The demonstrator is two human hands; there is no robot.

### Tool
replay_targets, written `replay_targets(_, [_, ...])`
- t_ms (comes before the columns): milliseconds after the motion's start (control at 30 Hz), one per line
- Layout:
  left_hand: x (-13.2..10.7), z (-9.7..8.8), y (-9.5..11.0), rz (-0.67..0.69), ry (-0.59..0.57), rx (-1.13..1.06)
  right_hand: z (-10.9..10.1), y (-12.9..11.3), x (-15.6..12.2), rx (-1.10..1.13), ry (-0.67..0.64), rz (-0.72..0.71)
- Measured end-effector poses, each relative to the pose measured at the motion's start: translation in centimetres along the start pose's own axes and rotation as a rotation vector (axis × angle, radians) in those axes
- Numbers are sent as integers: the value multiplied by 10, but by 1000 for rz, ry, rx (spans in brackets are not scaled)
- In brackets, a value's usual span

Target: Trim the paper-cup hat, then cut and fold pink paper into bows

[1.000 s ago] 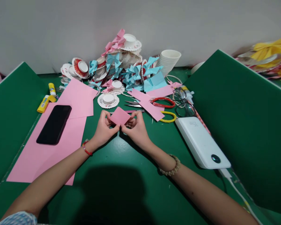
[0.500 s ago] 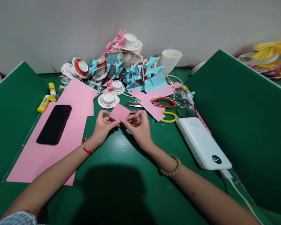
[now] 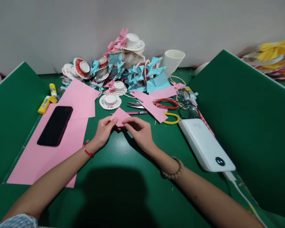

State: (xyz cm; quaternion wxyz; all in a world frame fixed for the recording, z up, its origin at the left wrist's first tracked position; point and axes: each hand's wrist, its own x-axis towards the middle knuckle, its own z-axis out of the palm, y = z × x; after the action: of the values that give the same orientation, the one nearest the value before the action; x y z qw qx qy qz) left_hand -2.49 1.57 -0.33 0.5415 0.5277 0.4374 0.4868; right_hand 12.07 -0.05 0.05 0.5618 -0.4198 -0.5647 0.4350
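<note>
A small pink paper square [image 3: 120, 116] is held low over the green table [image 3: 123, 171] by both hands. My left hand [image 3: 104, 130] pinches its left edge with closed fingers. My right hand [image 3: 139, 129] pinches the near right edge, fingers curled over the paper. A red bracelet is on the left wrist and a beaded one on the right. Just beyond the paper lie scissors with red handles [image 3: 165, 103] and pink paper strips [image 3: 149, 106].
A black phone [image 3: 55, 125] rests on large pink sheets [image 3: 47, 148] at left, with glue sticks [image 3: 47, 100] beyond. A white power bank [image 3: 206, 144] and glasses [image 3: 187, 104] lie at right. Paper hats and bows [image 3: 123, 68] and stacked white cups [image 3: 172, 61] stand at the back. Green dividers flank both sides.
The pink square has been lowered and folded over. My right hand has shifted left over its near edge; my left hand stays at its left side.
</note>
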Motion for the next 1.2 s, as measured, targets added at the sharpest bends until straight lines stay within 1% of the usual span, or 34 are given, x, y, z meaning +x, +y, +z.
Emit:
replay_targets(133, [0, -1, 2, 30, 56, 73, 1, -3, -1, -36, -71, -23])
replay_targets(300, [-3, 1, 11, 43, 65, 162, 2, -3, -2, -143, -42, -49])
replay_targets(533, [-5, 2, 15, 66, 63, 234, 3, -2, -2, -38, -33, 53])
replay_targets(700, [-5, 2, 16, 88, 65, 272, 2, -1, -2, -5, -52, 76])
replay_targets(900, [-8, 2, 12, 124, 58, 316, 2, 2, -1, -19, -36, 86])
replay_targets(1000, [-8, 2, 11, 153, 20, 267, 2, 3, 1, 12, 17, 82])
replay_targets(1100, [-7, 2, 11, 107, -5, 164, 2, 4, 2, 66, 69, 90])
replay_targets(1200, [-6, 2, 11, 77, 1, 135, 5, 5, 2, 114, 70, 110])
